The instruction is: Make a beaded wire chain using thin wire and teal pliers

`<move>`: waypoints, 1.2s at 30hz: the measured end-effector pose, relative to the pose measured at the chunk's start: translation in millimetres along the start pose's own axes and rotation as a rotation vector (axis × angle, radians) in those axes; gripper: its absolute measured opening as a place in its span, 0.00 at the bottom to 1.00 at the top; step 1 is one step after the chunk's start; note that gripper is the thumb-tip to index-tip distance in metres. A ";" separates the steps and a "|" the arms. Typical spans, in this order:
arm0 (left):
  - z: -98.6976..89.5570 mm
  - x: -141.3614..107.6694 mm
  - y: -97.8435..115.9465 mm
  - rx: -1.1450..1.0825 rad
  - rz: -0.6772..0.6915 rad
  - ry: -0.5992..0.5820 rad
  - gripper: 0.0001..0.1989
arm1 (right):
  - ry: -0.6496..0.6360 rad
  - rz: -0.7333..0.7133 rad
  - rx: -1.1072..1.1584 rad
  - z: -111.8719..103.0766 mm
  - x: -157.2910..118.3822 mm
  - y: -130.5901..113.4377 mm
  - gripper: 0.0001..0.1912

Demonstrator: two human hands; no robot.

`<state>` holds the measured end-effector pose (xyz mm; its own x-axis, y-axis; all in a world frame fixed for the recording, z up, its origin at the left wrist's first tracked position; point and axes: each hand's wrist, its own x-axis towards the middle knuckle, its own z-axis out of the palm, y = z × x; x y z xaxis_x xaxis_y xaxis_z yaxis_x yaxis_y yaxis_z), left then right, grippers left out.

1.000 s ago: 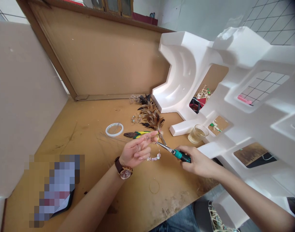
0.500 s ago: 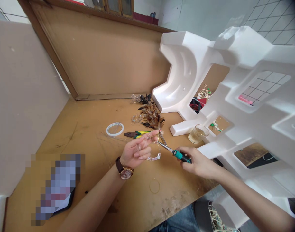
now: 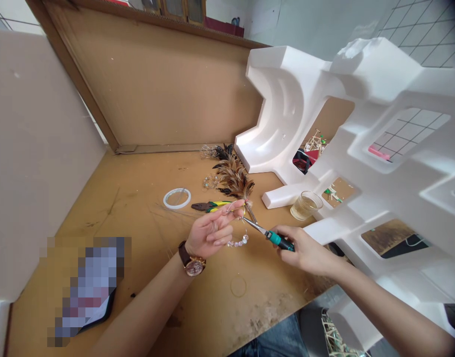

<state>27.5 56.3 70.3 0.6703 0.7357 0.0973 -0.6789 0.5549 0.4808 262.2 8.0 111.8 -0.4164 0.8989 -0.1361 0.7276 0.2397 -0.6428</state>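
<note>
My left hand [image 3: 211, 234] is raised over the table, its fingertips pinched on a thin wire loop strung with beads. From those fingers the clear, pinkish beads [image 3: 239, 242] hang in a short curve. Needle-nose pliers [image 3: 275, 237] with teal and black handles are gripped in my right hand [image 3: 305, 252]. Their narrow tip points left and meets the wire beside my left fingertips; whether the jaws are closed on it is too small to tell. Behind my left hand lie combination pliers [image 3: 209, 206] with green and yellow handles, partly hidden by the fingers.
A bundle of brown and black feathers [image 3: 232, 176] lies at the back. To its left is a white ring-shaped roll [image 3: 166, 202]. A glass of liquid [image 3: 305, 207] stands by white foam packing [image 3: 275, 134] on the right. A phone [image 3: 89, 292] and a thin ring [image 3: 238, 296] lie nearer.
</note>
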 end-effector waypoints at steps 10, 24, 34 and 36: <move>-0.8 0.0 -0.7 -0.019 0.007 -0.016 0.20 | 0.021 -0.004 -0.031 2.1 -0.3 -2.1 0.09; 1.2 -0.4 -0.9 -0.003 0.012 0.030 0.18 | 0.065 0.039 -0.087 5.4 -2.4 -8.1 0.04; 1.5 -0.3 -2.7 -0.037 0.038 0.020 0.17 | 0.044 0.077 -0.061 5.1 -6.9 -9.1 0.03; 0.4 -0.6 -2.8 -0.032 0.031 0.032 0.18 | 0.030 0.077 -0.037 5.0 -7.4 -8.4 0.05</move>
<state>29.1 54.2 69.3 0.6390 0.7646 0.0834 -0.7087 0.5432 0.4501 256.4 -2.5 114.4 -0.3418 0.9259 -0.1610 0.7767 0.1818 -0.6031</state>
